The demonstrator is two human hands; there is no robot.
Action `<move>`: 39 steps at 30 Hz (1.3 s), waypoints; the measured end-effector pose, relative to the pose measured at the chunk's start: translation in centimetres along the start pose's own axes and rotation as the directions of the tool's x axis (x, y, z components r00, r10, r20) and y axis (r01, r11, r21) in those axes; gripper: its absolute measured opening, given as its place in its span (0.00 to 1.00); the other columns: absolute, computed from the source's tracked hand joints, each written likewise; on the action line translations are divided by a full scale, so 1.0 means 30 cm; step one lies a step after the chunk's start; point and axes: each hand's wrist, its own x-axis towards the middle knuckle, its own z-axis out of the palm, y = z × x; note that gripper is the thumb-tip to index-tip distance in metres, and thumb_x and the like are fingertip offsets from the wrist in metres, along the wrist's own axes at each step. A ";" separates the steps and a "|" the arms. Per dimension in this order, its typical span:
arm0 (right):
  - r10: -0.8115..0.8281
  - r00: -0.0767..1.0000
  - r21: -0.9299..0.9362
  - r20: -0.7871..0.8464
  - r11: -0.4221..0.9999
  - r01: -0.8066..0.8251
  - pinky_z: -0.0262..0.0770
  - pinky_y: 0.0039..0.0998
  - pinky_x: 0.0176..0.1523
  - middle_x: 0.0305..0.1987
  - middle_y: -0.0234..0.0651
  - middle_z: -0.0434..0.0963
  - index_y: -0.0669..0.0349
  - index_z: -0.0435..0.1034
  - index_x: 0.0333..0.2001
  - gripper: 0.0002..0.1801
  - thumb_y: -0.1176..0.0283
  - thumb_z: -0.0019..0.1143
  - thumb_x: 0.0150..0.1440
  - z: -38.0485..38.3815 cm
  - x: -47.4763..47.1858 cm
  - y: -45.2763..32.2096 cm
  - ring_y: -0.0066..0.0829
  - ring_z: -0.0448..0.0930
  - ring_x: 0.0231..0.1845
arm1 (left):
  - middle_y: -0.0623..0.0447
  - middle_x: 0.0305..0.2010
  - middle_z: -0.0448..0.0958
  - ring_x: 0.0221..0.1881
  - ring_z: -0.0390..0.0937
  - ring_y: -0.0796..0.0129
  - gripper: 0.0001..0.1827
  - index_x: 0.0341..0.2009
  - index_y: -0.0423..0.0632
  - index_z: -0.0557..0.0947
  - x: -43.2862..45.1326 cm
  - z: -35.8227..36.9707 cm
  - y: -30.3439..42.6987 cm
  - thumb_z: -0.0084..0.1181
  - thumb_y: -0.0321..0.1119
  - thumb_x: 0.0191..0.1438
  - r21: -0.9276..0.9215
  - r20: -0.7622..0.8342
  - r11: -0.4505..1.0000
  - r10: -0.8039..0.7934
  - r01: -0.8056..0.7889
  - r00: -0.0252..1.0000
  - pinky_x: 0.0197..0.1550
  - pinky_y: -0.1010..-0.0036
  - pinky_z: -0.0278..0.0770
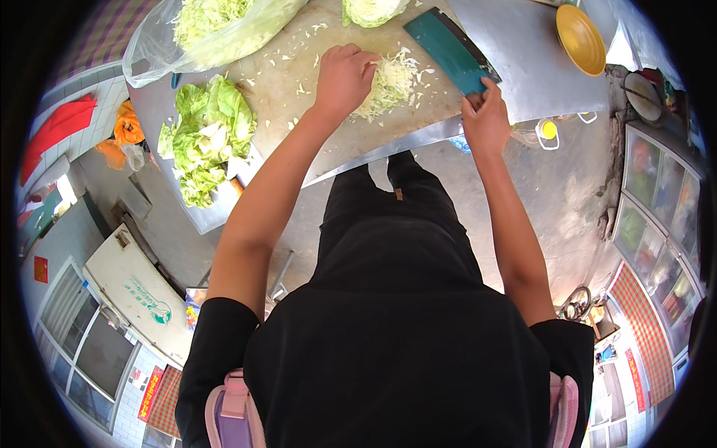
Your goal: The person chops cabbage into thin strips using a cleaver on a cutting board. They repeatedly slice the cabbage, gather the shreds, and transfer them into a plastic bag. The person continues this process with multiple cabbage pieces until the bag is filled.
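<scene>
Shredded cabbage [394,81] lies in a loose pile on the large cutting board [330,143]. My left hand [344,78] is at the pile's left side, fingers curled; whether it grips any shreds is hard to tell. A cleaver [448,53] with a teal blade face lies flat near the board's right edge, and my right hand [486,115] touches its near end with thumb and fingers, the exact hold partly hidden. Beyond the pile sits a cut cabbage head [372,10]. A clear plastic bag [252,42] holding more shredded cabbage rests at the upper left.
Loose green cabbage leaves [210,134] are heaped left of the board on the metal table [538,84]. At the table's right stands a yellow bowl [581,40]. Below the right edge is a plastic bottle with a yellow cap [548,130]. Small shreds are scattered over the board.
</scene>
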 end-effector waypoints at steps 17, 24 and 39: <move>-0.334 0.940 0.189 -0.069 0.921 0.341 0.78 0.51 0.68 0.66 0.47 0.79 0.61 0.78 0.66 0.29 0.74 0.74 0.60 -0.006 0.004 -0.194 0.56 0.78 0.66 | 0.48 0.42 0.92 0.45 0.89 0.58 0.07 0.43 0.46 0.94 0.011 -0.184 -0.037 0.74 0.34 0.63 -0.353 -0.017 0.882 -0.338 0.310 0.941 0.54 0.64 0.86; -0.336 0.942 0.254 -0.015 0.910 0.328 0.80 0.48 0.65 0.61 0.45 0.82 0.56 0.83 0.61 0.21 0.74 0.72 0.64 0.081 0.012 -0.235 0.52 0.80 0.63 | 0.48 0.45 0.91 0.46 0.89 0.62 0.08 0.47 0.44 0.94 -0.307 -0.666 -0.170 0.75 0.28 0.64 0.022 -0.281 0.929 -0.348 0.369 0.894 0.54 0.67 0.85; -0.357 0.931 0.206 0.073 0.919 0.336 0.82 0.45 0.57 0.46 0.42 0.83 0.55 0.86 0.50 0.10 0.70 0.73 0.64 0.256 0.134 -0.290 0.49 0.83 0.53 | 0.41 0.64 0.84 0.67 0.80 0.43 0.24 0.65 0.47 0.87 -0.551 -0.776 -0.260 0.72 0.29 0.65 0.360 -0.313 0.832 -0.319 0.422 0.895 0.70 0.51 0.78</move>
